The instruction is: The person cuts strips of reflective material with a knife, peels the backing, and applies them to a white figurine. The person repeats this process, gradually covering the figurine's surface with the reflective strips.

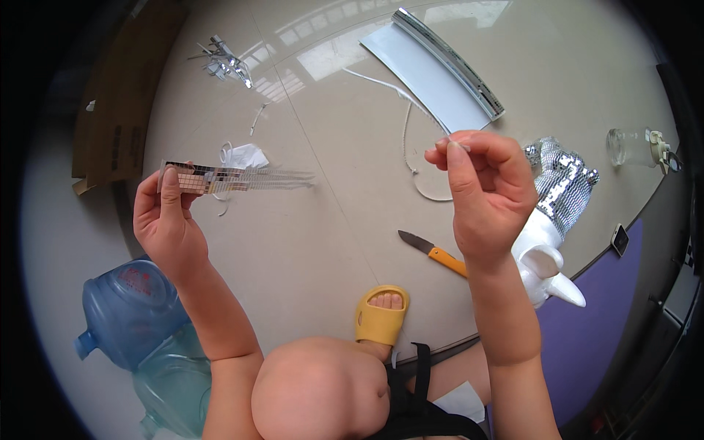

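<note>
My left hand (pixel 179 236) pinches a small sheet of mirror mosaic tiles (pixel 201 180) between thumb and fingers. Its far end is split into several thin strips that fan out to the right. Raised on the other side, my right hand (pixel 489 192) holds a thin, narrow strip (pixel 434 122) by its end, between thumb and fingertips. Partly behind my right hand and forearm lies a glossy white animal figurine (pixel 536 231), its body covered in mirror tiles (pixel 566 187). A folding knife with an orange handle (pixel 446 260) rests on the floor, blade out, its handle end hidden by my right forearm.
A partly rolled mirror-tile sheet with white backing (pixel 429 71) lies ahead. Silvery scraps (pixel 225 63), crumpled white paper (pixel 246 156) and a white cord (pixel 405 140) are on the floor. Water jugs (pixel 132 313), a cardboard box (pixel 113 110), a glass jar (pixel 632 147) and a phone (pixel 620 240) stand or lie around.
</note>
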`<action>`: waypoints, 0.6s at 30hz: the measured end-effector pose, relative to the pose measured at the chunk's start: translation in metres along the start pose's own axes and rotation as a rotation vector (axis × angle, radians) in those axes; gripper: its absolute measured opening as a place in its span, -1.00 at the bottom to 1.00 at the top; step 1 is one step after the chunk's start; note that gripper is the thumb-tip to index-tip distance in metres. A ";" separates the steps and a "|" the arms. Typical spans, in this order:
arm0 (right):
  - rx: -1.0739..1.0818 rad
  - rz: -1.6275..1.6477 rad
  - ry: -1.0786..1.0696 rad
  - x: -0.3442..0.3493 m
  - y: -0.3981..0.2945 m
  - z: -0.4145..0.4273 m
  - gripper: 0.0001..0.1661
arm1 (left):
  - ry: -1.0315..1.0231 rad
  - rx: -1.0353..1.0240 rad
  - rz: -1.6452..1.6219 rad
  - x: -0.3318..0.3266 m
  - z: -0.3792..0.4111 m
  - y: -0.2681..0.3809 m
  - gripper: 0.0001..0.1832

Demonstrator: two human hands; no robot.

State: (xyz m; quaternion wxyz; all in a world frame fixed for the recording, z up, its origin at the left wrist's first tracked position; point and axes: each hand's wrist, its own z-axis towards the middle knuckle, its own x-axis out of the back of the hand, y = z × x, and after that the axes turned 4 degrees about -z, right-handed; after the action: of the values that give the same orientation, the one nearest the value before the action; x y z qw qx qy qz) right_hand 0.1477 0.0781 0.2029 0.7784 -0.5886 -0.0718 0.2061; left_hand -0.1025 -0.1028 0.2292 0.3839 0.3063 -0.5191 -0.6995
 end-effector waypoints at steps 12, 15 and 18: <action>-0.407 -0.807 -0.281 0.103 0.062 -0.184 -0.47 | -0.005 -0.270 0.138 -0.036 0.026 0.003 -0.85; -0.341 -0.979 -0.340 0.123 0.069 -0.200 -0.45 | 0.054 -0.493 0.269 -0.057 0.020 0.015 -0.86; -0.259 -1.067 -0.424 0.132 0.078 -0.205 -0.46 | -0.031 -0.612 0.322 -0.069 0.000 -0.005 -0.83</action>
State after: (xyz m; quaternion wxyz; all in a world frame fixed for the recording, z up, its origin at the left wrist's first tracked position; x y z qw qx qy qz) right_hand 0.3213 -0.0326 0.0514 0.6649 -0.5074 -0.5366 -0.1115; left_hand -0.0677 -0.0431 0.2265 0.5554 0.0803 -0.3326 -0.7579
